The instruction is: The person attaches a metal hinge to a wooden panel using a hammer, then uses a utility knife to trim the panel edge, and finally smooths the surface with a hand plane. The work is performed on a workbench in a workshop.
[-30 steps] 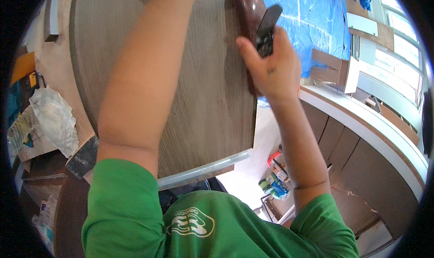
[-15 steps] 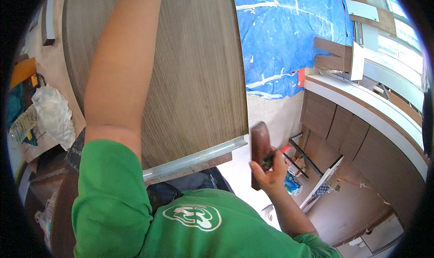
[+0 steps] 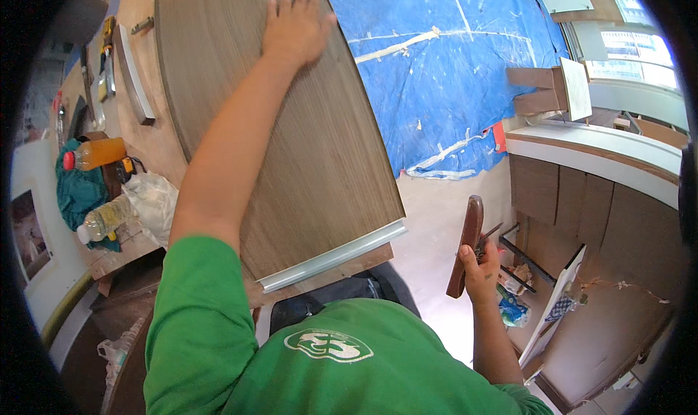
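A wood-grain panel [image 3: 291, 175] lies in front of me, with a pale, shiny strip [image 3: 334, 256] along its near end. Flat on its far part rests my left hand [image 3: 297, 28], open, fingers spread near the right edge. My right hand [image 3: 480, 268] is out to the right of the panel, closed around a dark brown wooden hand plane [image 3: 466, 244]. The plane is held upright on its end, clear of the panel, and a thin dark piece juts from its side. My fingers hide part of its middle.
Left of the panel, a bench carries an orange bottle [image 3: 102, 153], a clear bottle [image 3: 107, 217], a plastic bag [image 3: 153, 203], brushes [image 3: 107, 59] and a curved strip [image 3: 134, 77]. Blue sheeting [image 3: 436, 73] covers the area beyond. Brown cabinets [image 3: 574, 197] stand at right.
My left hand, out of sight before, now shows on the panel. The right hand has carried the plane rightward, away from the panel's corner. The whole view has shifted, showing more of the bench.
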`<action>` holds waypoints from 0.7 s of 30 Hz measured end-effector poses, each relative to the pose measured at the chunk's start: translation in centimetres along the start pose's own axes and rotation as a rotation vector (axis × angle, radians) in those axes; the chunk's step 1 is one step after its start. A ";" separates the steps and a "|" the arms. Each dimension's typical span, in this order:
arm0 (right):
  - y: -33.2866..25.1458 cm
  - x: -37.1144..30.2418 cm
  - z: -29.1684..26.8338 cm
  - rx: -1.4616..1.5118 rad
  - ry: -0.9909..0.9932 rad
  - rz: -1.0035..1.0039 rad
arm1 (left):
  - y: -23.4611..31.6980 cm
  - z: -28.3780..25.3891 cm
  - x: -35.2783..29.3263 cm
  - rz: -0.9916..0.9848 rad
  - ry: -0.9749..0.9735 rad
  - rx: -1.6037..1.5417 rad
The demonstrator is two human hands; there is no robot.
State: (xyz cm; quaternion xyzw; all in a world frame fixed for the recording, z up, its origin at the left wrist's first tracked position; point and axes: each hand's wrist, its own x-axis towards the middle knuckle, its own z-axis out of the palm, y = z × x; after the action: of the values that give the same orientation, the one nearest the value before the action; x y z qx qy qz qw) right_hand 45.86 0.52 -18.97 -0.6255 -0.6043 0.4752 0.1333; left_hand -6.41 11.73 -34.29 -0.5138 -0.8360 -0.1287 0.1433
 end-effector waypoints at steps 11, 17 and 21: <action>-0.1 3.2 -3.9 -0.022 -0.035 -0.212 | 12.5 -11.2 -19.9 0.121 -0.351 -0.259; 1.8 6.2 -9.1 0.046 -0.134 -0.260 | 17.3 -15.4 -27.4 -0.228 -0.254 -0.832; 5.2 7.3 -12.1 0.144 -0.134 -0.270 | 19.2 -18.7 -27.5 -0.655 -0.225 -0.891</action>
State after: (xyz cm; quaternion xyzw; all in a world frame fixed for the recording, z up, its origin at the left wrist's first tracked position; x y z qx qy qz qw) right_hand 56.92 10.72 -19.78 -0.4944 -0.6547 0.5358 0.1999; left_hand 24.65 -9.20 -25.86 -0.2491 -0.8267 -0.4516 -0.2248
